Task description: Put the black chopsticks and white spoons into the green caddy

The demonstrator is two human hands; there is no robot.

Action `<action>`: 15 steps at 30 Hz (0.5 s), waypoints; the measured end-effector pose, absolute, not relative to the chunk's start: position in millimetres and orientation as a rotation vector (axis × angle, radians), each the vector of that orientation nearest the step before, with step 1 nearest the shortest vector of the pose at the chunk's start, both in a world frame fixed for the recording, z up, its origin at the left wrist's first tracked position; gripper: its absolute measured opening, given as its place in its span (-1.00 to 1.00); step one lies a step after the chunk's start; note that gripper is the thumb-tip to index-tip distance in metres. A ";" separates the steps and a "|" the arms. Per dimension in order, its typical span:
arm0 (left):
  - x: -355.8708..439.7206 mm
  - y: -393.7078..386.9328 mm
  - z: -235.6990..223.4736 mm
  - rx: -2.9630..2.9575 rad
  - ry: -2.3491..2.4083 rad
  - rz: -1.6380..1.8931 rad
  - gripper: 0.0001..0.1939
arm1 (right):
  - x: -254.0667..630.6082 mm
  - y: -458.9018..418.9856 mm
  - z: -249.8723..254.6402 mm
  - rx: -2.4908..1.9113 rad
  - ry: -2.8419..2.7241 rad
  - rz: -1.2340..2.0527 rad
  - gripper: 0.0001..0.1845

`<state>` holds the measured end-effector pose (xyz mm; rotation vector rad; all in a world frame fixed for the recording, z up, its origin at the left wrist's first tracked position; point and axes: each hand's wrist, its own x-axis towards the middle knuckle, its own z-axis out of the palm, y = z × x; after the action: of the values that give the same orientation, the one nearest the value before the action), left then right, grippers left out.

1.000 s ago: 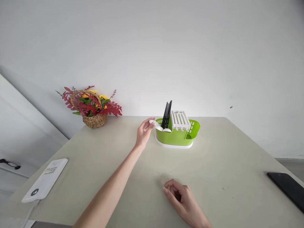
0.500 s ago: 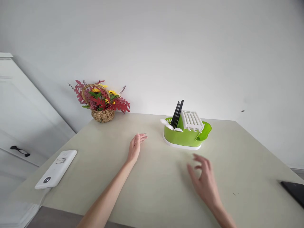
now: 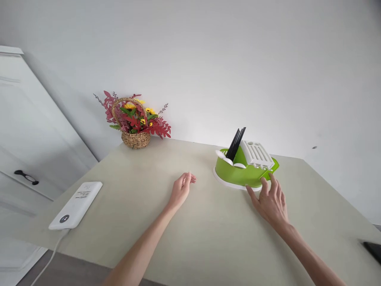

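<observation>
A green cutlery holder point(image 3: 238, 174) with a white slotted top point(image 3: 257, 154) and a white base stands on the table, right of centre. Black chopsticks point(image 3: 236, 143) lean upright in its left part, beside white spoons point(image 3: 228, 161). Close to the holder's front right end is my right hand point(image 3: 272, 202), fingers spread, fingertips near the green spout-like end piece point(image 3: 266, 174); whether they touch it I cannot tell. My left hand point(image 3: 181, 190) rests on its side on the table, left of the holder, empty and loosely curled with the thumb apart.
A wicker basket of artificial flowers point(image 3: 136, 139) stands at the back left against the wall. A white power bank point(image 3: 76, 204) with a cable lies at the left edge. A dark phone point(image 3: 372, 251) is partly visible at the right edge. A white cabinet point(image 3: 35, 131) stands left of the table.
My right hand has moved forward and right, up to the holder's right end. My left hand's fingers have curled a little more. The whole view has shifted slightly.
</observation>
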<state>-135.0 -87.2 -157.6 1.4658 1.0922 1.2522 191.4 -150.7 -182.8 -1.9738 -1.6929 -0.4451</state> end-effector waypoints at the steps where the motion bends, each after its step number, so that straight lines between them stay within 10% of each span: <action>1: -135.2 -88.4 -157.6 1.476 1.093 1.244 -0.48 | 195.0 -149.6 -181.7 -2.002 -1.687 -0.427 -0.26; 15: -134.7 -96.7 -154.8 1.561 1.120 1.175 -0.52 | 288.1 -142.1 -184.4 -2.213 -1.555 -0.221 -0.06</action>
<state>-134.7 -96.7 -154.8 1.5606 1.1199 1.1753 288.1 -142.1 -184.4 -2.2131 -1.5551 -0.2208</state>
